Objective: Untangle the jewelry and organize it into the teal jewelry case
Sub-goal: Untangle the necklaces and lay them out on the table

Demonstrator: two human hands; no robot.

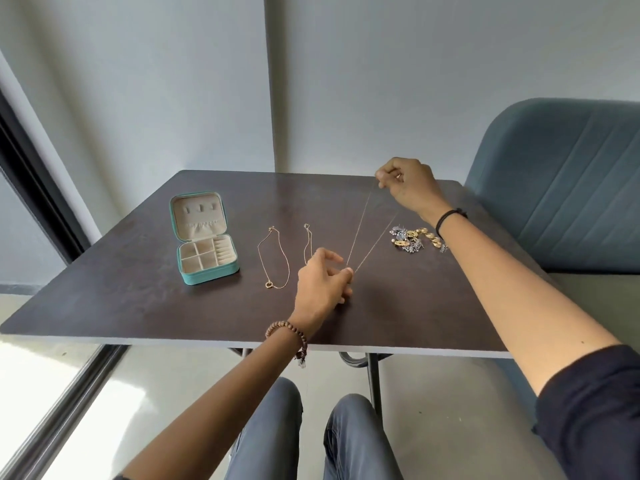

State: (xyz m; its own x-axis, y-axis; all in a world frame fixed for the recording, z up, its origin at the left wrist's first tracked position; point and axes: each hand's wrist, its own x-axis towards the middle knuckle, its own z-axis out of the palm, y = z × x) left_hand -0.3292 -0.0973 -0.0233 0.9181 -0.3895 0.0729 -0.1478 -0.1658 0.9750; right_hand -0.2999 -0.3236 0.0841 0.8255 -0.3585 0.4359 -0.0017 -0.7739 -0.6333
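Observation:
A thin gold chain (pixel 362 226) is stretched taut in two strands above the dark table (pixel 138 289). My right hand (pixel 407 187) pinches its far end, raised over the table's back right. My left hand (pixel 323 284) pinches the near end at mid-table. The teal jewelry case (pixel 204 245) stands open at the left, its cream compartments showing nothing inside. Two more gold necklaces lie flat: one with a ring pendant (pixel 273 261), and another (pixel 307 242) partly hidden behind my left hand. A pile of gold and silver earrings (pixel 417 240) sits under my right wrist.
A teal upholstered chair (pixel 568 188) stands at the table's right side. The wall runs close behind the table. My knees (pixel 311 427) are under the near edge, beside the metal table legs.

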